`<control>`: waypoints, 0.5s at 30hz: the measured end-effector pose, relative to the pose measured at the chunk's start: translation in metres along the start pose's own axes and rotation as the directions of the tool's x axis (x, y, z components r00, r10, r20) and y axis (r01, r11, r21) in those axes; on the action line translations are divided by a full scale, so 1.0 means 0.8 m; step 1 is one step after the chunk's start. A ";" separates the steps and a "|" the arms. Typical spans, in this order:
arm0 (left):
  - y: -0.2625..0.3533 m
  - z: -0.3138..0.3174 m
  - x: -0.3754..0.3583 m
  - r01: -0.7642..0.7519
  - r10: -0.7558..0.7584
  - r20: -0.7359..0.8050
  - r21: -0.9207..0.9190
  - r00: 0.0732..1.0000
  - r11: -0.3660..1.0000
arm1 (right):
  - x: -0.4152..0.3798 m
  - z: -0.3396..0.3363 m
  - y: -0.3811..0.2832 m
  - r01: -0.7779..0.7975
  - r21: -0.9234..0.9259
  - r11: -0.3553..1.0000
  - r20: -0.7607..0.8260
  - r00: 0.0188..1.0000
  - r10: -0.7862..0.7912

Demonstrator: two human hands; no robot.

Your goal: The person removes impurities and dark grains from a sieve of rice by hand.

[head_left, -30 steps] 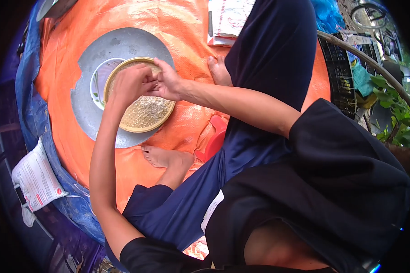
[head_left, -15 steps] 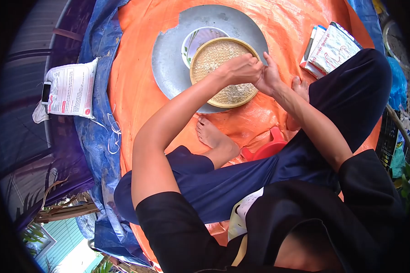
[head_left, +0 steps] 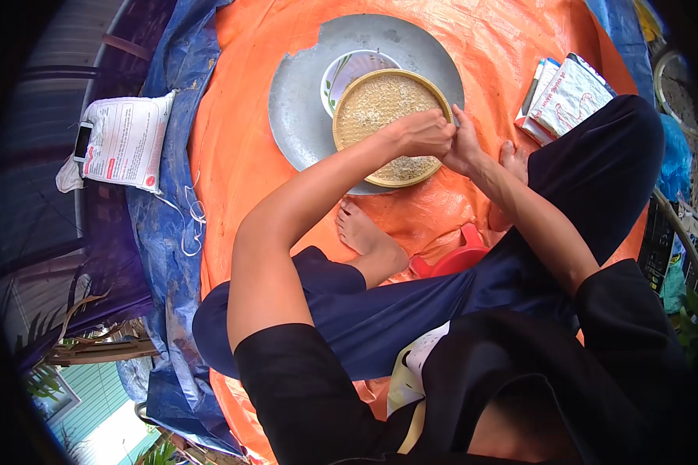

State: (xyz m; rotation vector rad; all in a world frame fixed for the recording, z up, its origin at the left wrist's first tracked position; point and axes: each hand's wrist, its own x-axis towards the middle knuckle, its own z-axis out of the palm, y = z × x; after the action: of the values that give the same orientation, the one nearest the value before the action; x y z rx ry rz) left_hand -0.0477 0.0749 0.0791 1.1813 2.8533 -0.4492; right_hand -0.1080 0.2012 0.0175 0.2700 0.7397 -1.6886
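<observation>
A round woven bamboo tray (head_left: 368, 108) holds a layer of pale grain and rests over a white bowl with a leaf pattern (head_left: 338, 77). Above the tray's right side, my left hand (head_left: 423, 133) is closed with its fingertips together; whatever they pinch is too small to make out. Against it, by the tray's right rim, my right hand (head_left: 464, 146) is held cupped with the thumb stretched upward. Its other fingers are mostly hidden behind my left hand. Bowl and tray sit on a large round grey metal tray (head_left: 295, 101) with a broken edge.
An orange tarp (head_left: 244, 155) covers the ground, edged by a blue tarp (head_left: 159, 232). A red plastic object (head_left: 461, 252) lies between my legs. Folded printed bags (head_left: 570, 97) lie at upper right. A white sack (head_left: 128, 143) with a phone (head_left: 82, 142) on it lies left.
The whole view has shifted slightly, so the trays appear a little lower and further right. My hands stay together over the bamboo tray's right side.
</observation>
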 end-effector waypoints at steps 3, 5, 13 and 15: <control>-0.011 0.009 -0.005 0.105 -0.117 -0.085 -0.138 0.989 0.985 | -0.008 0.028 -0.002 0.044 -0.048 0.998 -0.010 0.999 -0.044; -0.030 -0.004 -0.018 0.200 -0.281 -0.177 -0.374 0.943 0.906 | 0.001 0.014 -0.002 0.035 -0.023 0.999 0.039 0.999 -0.034; -0.094 -0.044 -0.064 0.710 -0.570 0.432 -0.321 0.699 0.627 | -0.009 0.024 -0.005 -0.027 0.006 1.000 0.005 1.000 0.027; -0.095 -0.060 -0.066 0.724 -0.564 0.466 -0.537 0.682 0.432 | -0.008 0.030 -0.005 -0.025 0.007 1.000 0.035 0.999 0.025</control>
State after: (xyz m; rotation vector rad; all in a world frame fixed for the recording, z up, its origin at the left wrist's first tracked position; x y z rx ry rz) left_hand -0.0584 0.0004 0.1510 -0.1477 2.7075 0.4825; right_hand -0.1052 0.1919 0.0407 0.2530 0.7017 -1.6683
